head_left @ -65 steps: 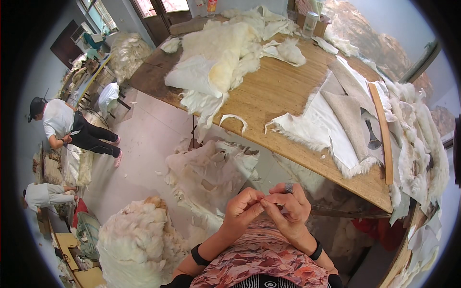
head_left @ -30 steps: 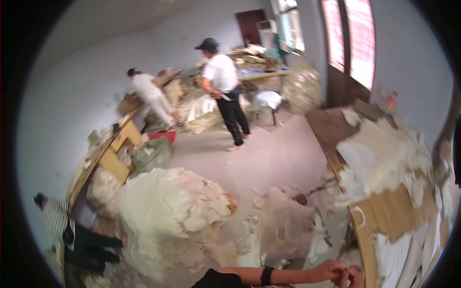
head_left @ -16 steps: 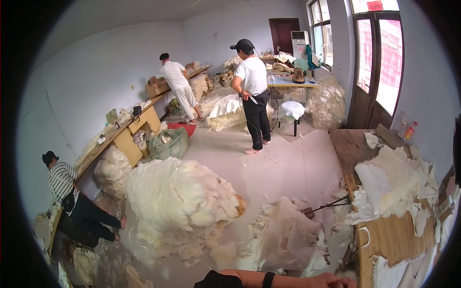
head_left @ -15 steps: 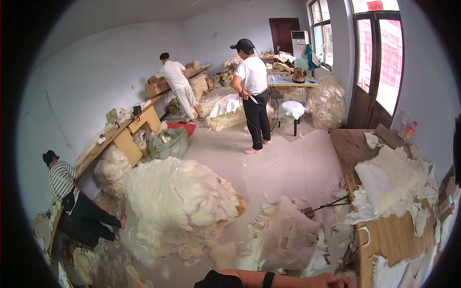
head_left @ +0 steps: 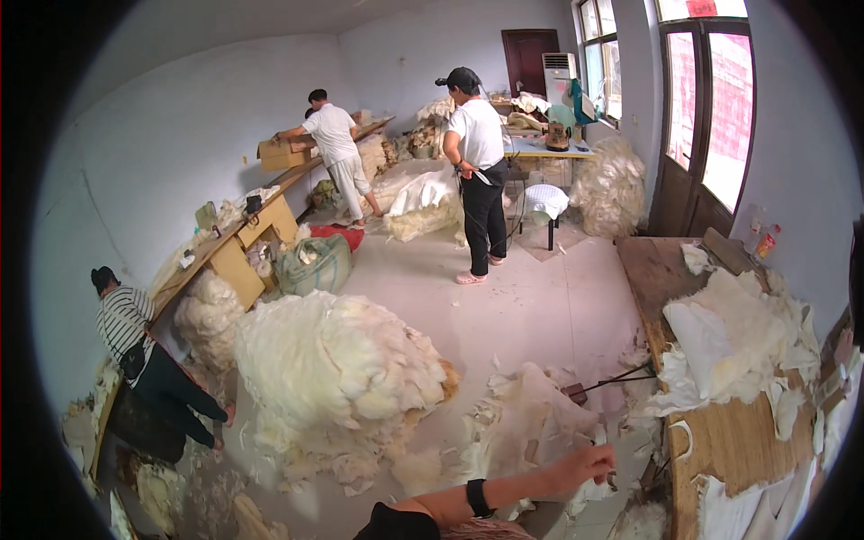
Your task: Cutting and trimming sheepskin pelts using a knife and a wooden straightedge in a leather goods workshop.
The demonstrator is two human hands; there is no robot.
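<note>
My left hand (head_left: 589,465) reaches across to the right from the lower edge, a black band round its wrist. Its fingers are curled in, and I cannot make out what, if anything, they hold. Just beyond it lies a heap of pale, woolly hide (head_left: 531,414) on the floor, with white scraps under and around the hand. To the hand's right stands a wooden bench (head_left: 747,450) with cream fleece hides (head_left: 738,333) spread over it. My right hand is out of view.
A large fleece pile (head_left: 337,364) stands left of centre. A person in a striped shirt (head_left: 124,319) bends at the left bench. Farther back, one person stands (head_left: 477,135) and another handles a cardboard box (head_left: 283,155). A stool (head_left: 547,202) and a green sack (head_left: 313,265) are there too.
My left hand has risen from the lower edge and moved slightly left, its forearm now angled upward. At the back, the person at the cardboard box has straightened up, and the box has shifted left.
</note>
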